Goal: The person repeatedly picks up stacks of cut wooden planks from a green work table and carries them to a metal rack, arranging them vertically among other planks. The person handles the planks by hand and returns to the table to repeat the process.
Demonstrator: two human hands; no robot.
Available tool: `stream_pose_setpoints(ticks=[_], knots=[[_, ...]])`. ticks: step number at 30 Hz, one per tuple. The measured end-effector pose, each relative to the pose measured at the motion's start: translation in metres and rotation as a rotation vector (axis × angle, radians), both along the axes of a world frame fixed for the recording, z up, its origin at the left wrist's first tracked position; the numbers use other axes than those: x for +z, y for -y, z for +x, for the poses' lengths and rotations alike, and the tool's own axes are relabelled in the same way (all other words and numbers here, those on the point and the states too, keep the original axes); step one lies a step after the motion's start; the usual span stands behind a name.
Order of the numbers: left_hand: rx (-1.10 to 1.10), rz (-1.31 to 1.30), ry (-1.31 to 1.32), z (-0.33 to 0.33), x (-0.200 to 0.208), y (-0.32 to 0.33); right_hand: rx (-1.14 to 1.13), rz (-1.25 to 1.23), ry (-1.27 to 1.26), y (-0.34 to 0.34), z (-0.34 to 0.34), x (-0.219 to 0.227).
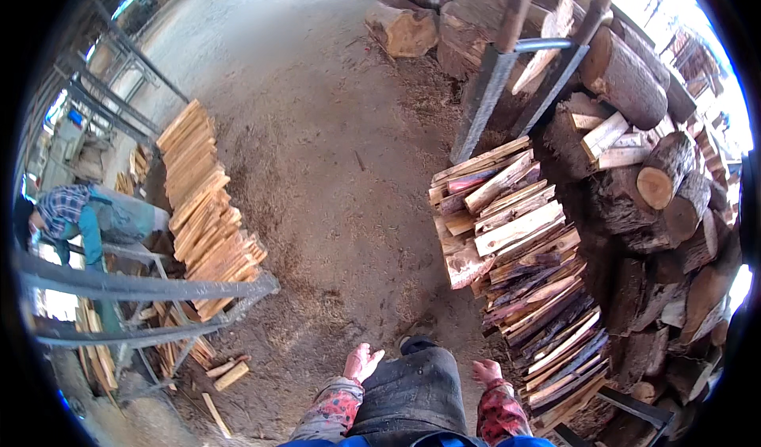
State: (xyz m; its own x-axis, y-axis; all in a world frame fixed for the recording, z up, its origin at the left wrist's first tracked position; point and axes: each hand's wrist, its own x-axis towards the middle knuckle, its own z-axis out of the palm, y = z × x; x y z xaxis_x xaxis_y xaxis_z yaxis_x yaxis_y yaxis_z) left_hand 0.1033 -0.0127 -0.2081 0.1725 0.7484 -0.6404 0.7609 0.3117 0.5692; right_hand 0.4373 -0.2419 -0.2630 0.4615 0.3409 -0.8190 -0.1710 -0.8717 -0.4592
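Key relation: the tall row of brown and cream split-wood billets (527,276) starts just right of our bare right hand (487,371) and runs forward from it, bearing slightly left. Billets lie crosswise, long axes going out to the right and a bit forward of that hand, cut ends facing the aisle. Right hand is clearly nearer; our bare left hand (363,363) is across the dark, worn apron (412,391) from it.

Hand states: left has its fingers part spread, nothing in it that we can see. Right is loosely half-curled, no object visible in it, apart from the wood as far as we can tell.

Counts: two hands, two billet rows. Second one, the orange-tan split-wood row (202,201), sits well forward-left of the left hand. Billets per row: many, too overlapped to count. Three pale loose sticks (232,376) on the ground left of the left hand. One grey curved metal frame (151,287) beyond them, one co-worker in a checked shirt (67,209) behind it. Two grey steel uprights (485,102) ahead of the right hand. Bark-covered round logs (634,205) further right: piled, no clean count.
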Motion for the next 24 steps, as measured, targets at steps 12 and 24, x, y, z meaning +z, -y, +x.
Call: stream_pose_setpoints(ticks=[12, 24], knots=[[0.548, -0.156, 0.193, -0.171, -0.031, 0.128, 0.676, 0.124, 0.204, -0.158, -0.101, 0.056], [0.952, 0.07, 0.121, -0.184, -0.021, 0.217, 1.159, 0.111, -0.029, -0.182, -0.147, 0.054]])
